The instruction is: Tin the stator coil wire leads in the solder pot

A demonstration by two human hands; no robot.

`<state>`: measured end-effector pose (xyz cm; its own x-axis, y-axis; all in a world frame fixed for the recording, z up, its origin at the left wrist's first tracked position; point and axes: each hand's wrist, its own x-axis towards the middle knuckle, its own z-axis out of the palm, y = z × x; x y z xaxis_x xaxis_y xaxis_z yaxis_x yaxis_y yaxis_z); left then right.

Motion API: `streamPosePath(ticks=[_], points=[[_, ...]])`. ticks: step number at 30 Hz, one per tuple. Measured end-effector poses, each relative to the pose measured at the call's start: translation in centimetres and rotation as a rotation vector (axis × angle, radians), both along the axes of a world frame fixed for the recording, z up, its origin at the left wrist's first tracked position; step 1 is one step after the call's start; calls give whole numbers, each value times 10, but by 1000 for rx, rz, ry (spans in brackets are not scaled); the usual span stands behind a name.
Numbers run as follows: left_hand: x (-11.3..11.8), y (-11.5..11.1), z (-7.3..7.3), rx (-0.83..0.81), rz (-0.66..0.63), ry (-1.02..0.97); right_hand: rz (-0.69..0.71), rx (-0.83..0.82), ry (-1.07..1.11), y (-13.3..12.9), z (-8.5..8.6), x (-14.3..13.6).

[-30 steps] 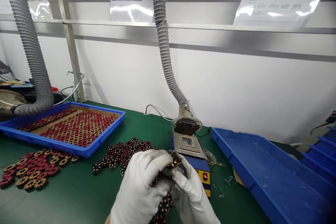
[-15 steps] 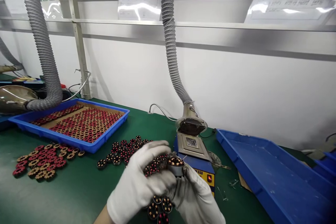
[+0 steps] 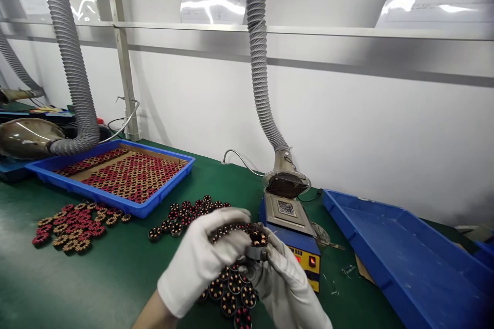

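Both gloved hands meet above the green bench (image 3: 96,288) — the small round wound coil part (image 3: 258,240) sits pinched between the left hand (image 3: 204,259) fingertips and the right hand (image 3: 285,282) fingers, just in front of the blue heater box (image 3: 304,252). Its lower half is hidden by the gloves.

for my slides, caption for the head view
Gloved left hand and right hand hold a wound stator beside a solder pot.

A blue tray (image 3: 170,193) of red coils sits left; an empty blue bin (image 3: 405,267) right.
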<state>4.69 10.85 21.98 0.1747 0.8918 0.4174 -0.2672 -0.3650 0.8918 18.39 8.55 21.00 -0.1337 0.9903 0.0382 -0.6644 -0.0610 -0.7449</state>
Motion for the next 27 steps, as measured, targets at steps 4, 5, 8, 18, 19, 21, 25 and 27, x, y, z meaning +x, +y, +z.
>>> streamPosePath(ticks=[4, 5, 8, 18, 19, 21, 25, 27], points=[[6, 0, 1, 72, -44, -24, -39, 17, -2, 0, 2, -4], [6, 0, 0, 109, 20, -41, -51, 18, -11, -1, 2, -4], [0, 1, -1, 151, 180, -128, -60, 7, -23, -2, 1, -1], [2, 3, -5, 135, 72, -57, 109, -57, 107, -1, -2, -4], [0, 3, -5, 128, 127, -84, 134, -74, 126, 0, -4, -2], [-5, 2, -2, 141, 227, -72, 184, -95, 162, 2, -8, 3], [-6, -3, 7, 237, 143, 291, 249, -72, 284, 6, -11, 7], [-3, -4, 9, 275, 64, 327, 255, -68, 327, 7, -11, 6]])
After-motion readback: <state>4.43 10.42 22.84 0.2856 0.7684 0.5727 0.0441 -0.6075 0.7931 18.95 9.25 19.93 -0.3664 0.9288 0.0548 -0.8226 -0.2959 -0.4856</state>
